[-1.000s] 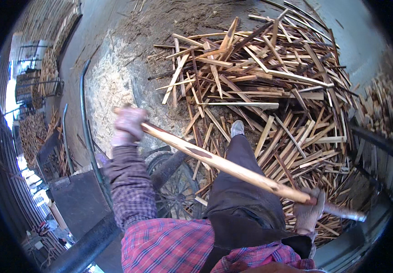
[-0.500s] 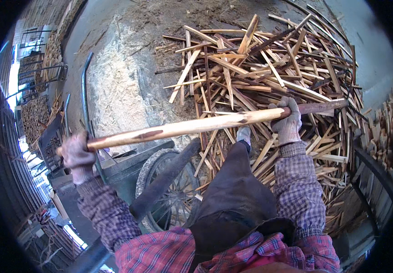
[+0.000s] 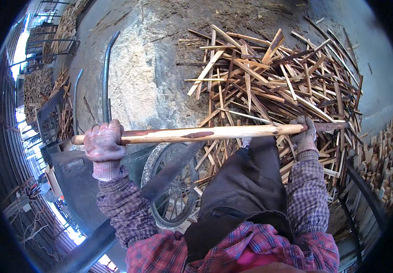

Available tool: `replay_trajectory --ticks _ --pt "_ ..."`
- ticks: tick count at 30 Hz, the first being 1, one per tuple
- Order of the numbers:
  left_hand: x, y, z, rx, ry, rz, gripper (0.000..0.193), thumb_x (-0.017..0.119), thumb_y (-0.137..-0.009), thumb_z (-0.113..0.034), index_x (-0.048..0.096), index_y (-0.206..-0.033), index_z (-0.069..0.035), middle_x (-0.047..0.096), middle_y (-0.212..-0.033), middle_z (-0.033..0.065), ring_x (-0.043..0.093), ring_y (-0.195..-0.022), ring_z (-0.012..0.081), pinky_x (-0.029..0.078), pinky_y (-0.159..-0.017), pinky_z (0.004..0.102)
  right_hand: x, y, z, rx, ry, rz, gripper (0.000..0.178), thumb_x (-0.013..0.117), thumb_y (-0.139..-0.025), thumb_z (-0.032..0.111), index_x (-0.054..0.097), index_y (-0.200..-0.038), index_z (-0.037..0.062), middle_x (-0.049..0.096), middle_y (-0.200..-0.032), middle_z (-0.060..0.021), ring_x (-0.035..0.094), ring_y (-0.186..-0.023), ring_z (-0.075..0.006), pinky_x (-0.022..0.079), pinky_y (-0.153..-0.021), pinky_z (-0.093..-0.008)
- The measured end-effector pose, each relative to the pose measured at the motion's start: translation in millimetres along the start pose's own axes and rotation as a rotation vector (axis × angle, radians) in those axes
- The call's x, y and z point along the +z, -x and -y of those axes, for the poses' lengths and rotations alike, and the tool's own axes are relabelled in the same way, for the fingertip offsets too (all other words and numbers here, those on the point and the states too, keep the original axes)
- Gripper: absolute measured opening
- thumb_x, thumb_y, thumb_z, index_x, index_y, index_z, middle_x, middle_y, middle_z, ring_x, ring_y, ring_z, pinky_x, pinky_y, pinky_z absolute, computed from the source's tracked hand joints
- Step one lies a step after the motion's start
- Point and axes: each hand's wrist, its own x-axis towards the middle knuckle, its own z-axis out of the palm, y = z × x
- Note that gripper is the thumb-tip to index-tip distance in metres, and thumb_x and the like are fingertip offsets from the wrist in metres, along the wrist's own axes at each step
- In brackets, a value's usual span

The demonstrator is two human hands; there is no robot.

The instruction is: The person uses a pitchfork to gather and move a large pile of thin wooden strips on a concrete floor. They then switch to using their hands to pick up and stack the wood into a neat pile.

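A long, pale wooden pole with dark brown patches lies nearly level across my front. My gloved left hand is wrapped around it close to the left end, which sticks out a little past the fist. Farther right, my gloved right hand grips the pole from below, its fingers curled over the top. Beyond that hand the pole's end is darker and reddish brown, reaching over a heap of split wood sticks. Whether this end touches the heap is hard to tell.
A spoked wheel and dark cart body stand at lower left, with a thick dark bar crossing the wheel. Bent blue-grey metal handles rise behind. Pale sawdust covers the floor. Stacked wood lines the right side.
The pole has swung from a slant to nearly level, its left end rising and its right part lowering. My left hand has moved up and right; both hands keep their grip.
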Motion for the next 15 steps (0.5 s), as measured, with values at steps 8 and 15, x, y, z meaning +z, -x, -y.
replay_trajectory --ticks 8,15 --pt "-1 -23 12 -0.008 0.095 -0.044 0.008 0.057 -0.058 -0.016 0.051 -0.062 -0.013 0.052 -0.059 0.0053 0.055 -0.060 0.0241 0.041 -0.057 0.0364 -2 -15 16 0.038 0.236 0.013 0.029 0.040 -0.089 0.032 0.051 -0.072 0.0113 0.055 -0.065 -0.0028 0.053 -0.060 -0.0232 0.046 -0.061 -0.0390" --pt "30 -77 40 0.052 0.176 0.394 0.008 0.058 -0.063 -0.020 0.060 -0.066 -0.014 0.060 -0.062 0.0041 0.061 -0.061 0.0215 0.044 -0.058 0.0349 11 -59 -10 0.054 0.192 -0.135 0.054 0.034 -0.086 0.047 0.053 -0.113 0.0045 0.051 -0.120 -0.0177 0.049 -0.105 -0.0354 0.036 -0.094 -0.0508"
